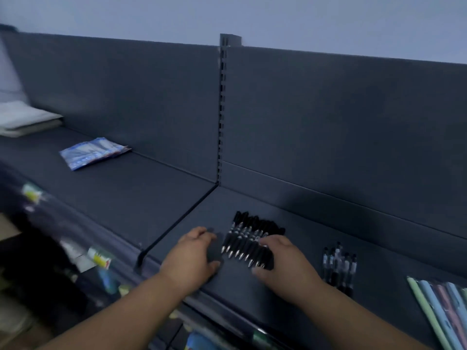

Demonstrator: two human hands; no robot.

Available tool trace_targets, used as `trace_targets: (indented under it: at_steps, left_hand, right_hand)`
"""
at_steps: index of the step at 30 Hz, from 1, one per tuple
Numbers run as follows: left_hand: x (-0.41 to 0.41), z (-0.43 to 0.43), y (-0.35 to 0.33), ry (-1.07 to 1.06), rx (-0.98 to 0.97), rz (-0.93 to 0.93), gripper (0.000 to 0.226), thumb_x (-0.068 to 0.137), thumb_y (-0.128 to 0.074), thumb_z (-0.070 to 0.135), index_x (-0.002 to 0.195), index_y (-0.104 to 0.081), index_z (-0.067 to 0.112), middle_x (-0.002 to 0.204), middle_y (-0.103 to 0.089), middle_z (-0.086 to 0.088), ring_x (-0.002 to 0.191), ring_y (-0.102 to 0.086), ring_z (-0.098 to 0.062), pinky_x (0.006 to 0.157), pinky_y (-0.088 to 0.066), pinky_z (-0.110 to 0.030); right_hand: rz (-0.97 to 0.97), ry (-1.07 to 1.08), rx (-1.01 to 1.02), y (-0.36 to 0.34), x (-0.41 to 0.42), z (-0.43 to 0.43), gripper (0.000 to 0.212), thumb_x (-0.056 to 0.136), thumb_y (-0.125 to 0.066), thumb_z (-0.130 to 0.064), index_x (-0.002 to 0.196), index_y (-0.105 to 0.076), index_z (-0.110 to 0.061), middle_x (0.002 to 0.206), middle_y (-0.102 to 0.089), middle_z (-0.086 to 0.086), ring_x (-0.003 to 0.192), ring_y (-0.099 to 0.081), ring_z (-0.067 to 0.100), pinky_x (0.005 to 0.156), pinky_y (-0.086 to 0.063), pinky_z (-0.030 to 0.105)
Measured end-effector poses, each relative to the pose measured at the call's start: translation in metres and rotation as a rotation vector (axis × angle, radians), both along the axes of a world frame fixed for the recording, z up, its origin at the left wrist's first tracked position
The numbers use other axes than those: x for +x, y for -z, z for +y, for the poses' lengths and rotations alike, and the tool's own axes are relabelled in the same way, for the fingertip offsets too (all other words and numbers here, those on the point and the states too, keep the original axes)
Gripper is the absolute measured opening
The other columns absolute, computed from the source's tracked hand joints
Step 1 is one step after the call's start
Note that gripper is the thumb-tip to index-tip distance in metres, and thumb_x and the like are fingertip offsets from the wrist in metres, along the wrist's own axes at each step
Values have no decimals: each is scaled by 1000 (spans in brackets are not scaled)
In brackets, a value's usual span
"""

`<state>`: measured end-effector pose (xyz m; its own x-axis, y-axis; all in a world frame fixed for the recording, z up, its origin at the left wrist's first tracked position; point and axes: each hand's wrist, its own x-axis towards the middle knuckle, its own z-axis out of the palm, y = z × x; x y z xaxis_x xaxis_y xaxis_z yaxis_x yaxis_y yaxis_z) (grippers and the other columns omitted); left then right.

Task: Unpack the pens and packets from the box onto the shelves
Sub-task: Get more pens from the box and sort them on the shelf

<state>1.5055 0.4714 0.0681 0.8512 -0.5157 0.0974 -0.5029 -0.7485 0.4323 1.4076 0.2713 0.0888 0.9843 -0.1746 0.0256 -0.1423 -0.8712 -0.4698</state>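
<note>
Left hand (192, 253) is lying flat, fingers together, near the front edge of the shelf (235, 282), beside the row of black pens (249, 238); right hand (284, 260) is pressing relaxed fingers onto that row's right end.

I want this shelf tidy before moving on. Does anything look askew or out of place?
Only the blue packet: it lies alone on the left shelf, turned at an angle to the back panel. The black pens, with the left hand beside them and the right hand on them, lie in an even row.
</note>
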Motion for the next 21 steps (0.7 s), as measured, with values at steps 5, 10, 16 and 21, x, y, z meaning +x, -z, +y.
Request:
trace_targets:
  at_steps: [5,10,16,21]
  left_hand:
    - [-72,62,-2,-257,68,-16,66,84,-61,50,142,-38,30,153,-25,4,139,-28,-17,112,-27,-25]
    - [-149,136,9,-466,157,29,68,82,-60,54,142,-39,30,149,-31,4,135,-35,-17,110,-27,-24]
    - [-213,223,29,-695,213,124,70,82,-60,57,142,-39,28,149,-32,4,133,-37,-19,108,-35,-30]
    - [-241,293,51,-824,214,231,70,83,-58,56,144,-35,31,152,-28,5,132,-37,-19,107,-37,-31]
  right_hand:
    - [-53,-198,35,-3,-13,37,57,89,-62,-43,140,-42,-29,144,-35,-12,128,-40,8,103,-36,21]
    - [-40,-395,-9,14,-35,101,57,85,-63,-44,137,-45,-28,139,-42,-8,126,-44,12,102,-38,25]
    - [102,-610,-104,44,-61,173,54,81,-65,-45,130,-50,-30,128,-47,-9,119,-51,17,96,-44,28]
    - [273,-699,-237,71,-60,235,64,83,-62,-47,140,-39,-30,138,-43,-3,124,-46,19,99,-44,31]
